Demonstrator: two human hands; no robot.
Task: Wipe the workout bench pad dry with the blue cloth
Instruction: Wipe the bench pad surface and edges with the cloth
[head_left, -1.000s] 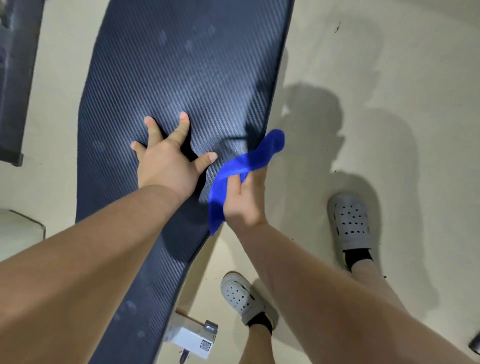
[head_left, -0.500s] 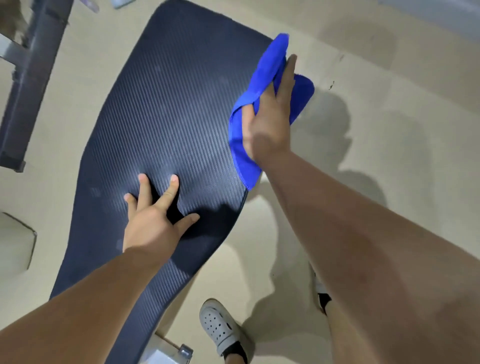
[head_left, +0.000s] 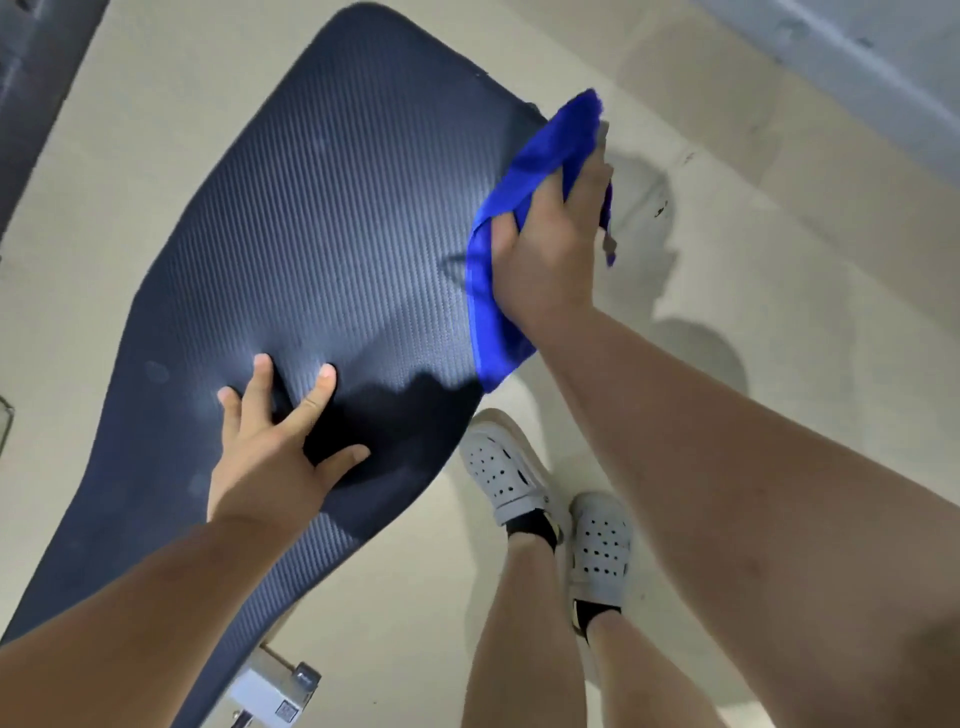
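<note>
The dark ribbed workout bench pad runs from lower left to upper middle. My left hand lies flat on its near half, fingers spread, holding nothing. My right hand grips the blue cloth at the pad's right edge, near the far end. The cloth drapes over that edge, one end sticking up past my fingers and one hanging below my wrist. A few faint damp spots show on the pad's left side.
Beige floor surrounds the bench. My two feet in grey perforated clogs stand right of the pad. A white bracket of the bench frame shows at the bottom. A dark frame bar lies at the upper left.
My right hand has carried the cloth from beside the pad's near right edge up along that edge toward the far end. The left hand stays flat on the pad. My feet have drawn together.
</note>
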